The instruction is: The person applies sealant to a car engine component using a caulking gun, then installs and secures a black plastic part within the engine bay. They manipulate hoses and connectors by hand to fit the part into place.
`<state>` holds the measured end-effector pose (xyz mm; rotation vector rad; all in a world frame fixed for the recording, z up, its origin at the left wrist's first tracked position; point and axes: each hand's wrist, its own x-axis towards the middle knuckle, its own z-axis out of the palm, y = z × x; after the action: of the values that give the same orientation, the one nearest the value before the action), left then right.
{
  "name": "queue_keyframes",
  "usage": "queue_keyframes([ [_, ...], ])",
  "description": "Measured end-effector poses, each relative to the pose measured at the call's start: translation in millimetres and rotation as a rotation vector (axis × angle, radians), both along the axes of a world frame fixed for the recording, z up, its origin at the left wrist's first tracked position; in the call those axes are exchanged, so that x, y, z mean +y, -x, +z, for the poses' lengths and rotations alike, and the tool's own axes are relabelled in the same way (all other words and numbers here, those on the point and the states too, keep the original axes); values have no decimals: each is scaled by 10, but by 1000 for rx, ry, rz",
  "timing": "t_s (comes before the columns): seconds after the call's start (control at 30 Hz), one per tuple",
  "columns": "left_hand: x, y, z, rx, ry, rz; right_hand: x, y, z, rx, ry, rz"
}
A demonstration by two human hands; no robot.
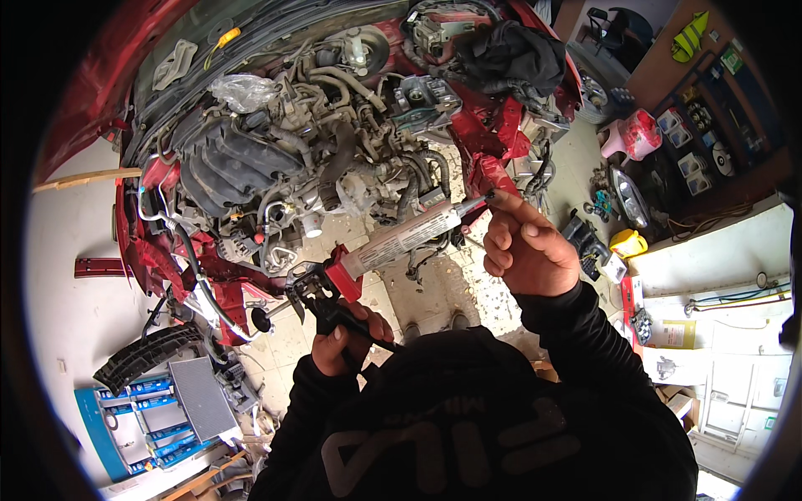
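My left hand [347, 342] grips the black handle of a caulking gun [317, 292] with a red front piece. A pale sealant cartridge [401, 238] in the gun points up and right toward the engine. My right hand [530, 246] has its index finger stretched out to the tip of the tapered nozzle [472, 204], where dark material shows on the fingertip. Its other fingers are loosely curled, with nothing visible in them. Behind the gun lies the exposed engine [242, 163] of a red car with crumpled front panels [489, 125].
At the left, a radiator [200, 397] and a black plastic part [146, 355] stand by the wall. At the right are a headlamp [631, 200], a yellow container [626, 244], a red-and-white jug [635, 134] and shelving [693, 142]. A wooden plank [83, 177] reaches the car's left side.
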<state>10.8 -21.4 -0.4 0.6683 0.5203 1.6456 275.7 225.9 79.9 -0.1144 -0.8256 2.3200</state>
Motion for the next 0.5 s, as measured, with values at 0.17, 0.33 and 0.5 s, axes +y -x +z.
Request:
queue_keyframes([
  [0.17,-20,-1,4,-1,30,-8,-4,-2,8,-73,-18,-31],
  [0.33,0,-7,17,17,15,-4,8,-6,0,-62,-25,-31],
  [0.5,-7,6,-8,-15,18,-7,3,-12,-7,-65,-25,-30],
])
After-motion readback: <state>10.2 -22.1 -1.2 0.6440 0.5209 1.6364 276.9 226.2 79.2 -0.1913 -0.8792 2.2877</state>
